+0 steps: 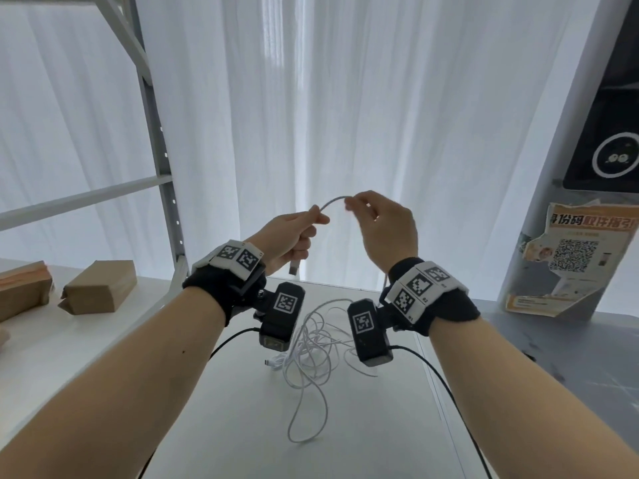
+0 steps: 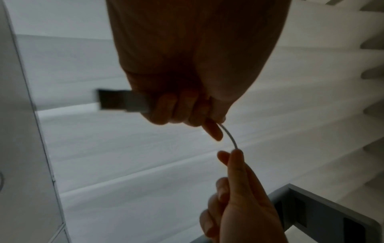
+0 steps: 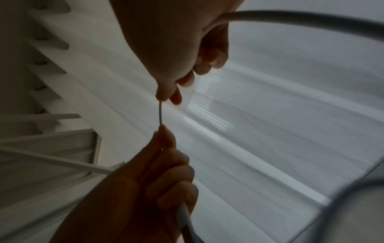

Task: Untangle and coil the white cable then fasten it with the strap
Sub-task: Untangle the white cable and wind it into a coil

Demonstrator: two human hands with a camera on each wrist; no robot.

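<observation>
Overhead, a short arc of the white cable (image 1: pixel 331 203) is pinched between the left hand (image 1: pixel 289 240) and the right hand (image 1: pixel 387 227), its USB plug (image 1: pixel 293 267) dangling below the left fist. Below, well apart from both hands, the tangled remainder is left lying mid-table (image 1: pixel 221 426), clear of the table edges.

The head camera looks out and slightly down from above the forearms, facing the white curtain (image 1: pixel 311 98), with the table (image 1: pixel 242 426) below and both raised hands mid-frame, not far off. The left wrist camera sits under the left hand (image 2: pixel 187 65) — very close, looking along the palm toward the curtain. The right wrist camera does the same beneath the right hand (image 3: pixel 172 41), tilted, so the curtain folds run slantwise. All three share one spot — the short arc of white cable (image 1: pixel 332 202) between the two hands — and each wrist view catches the opposite hand.
</observation>
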